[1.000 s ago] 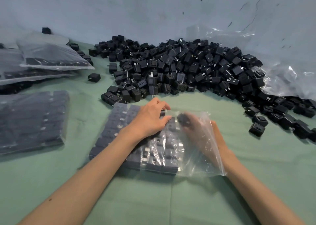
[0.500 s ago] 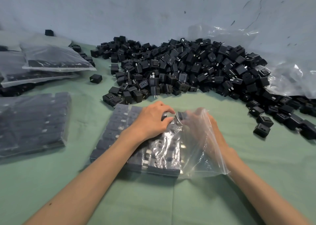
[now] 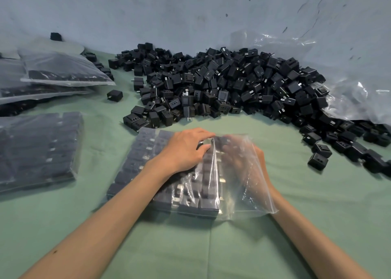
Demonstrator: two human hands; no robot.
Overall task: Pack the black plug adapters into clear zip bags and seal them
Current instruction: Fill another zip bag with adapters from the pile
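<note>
left hand (image 3: 184, 149) presses flat on zip bag (image 3: 243, 202); right hand (image 3: 249, 162) inside bag mouth, grip unclear. open worktop (image 3: 211, 247) in front; adapter pile (image 3: 222, 84) just behind.

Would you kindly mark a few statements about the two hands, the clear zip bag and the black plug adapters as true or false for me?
1. The right hand is inside the clear plastic zip bag. True.
2. That bag is sealed. False: its right end is open, with the right forearm passing through it.
3. The left hand rests on top of the bag, over the packed rows of black adapters. True.
4. The pile of loose black cube-shaped plug adapters sits in a cardboard box. False: it lies directly on the green table cover.
</note>
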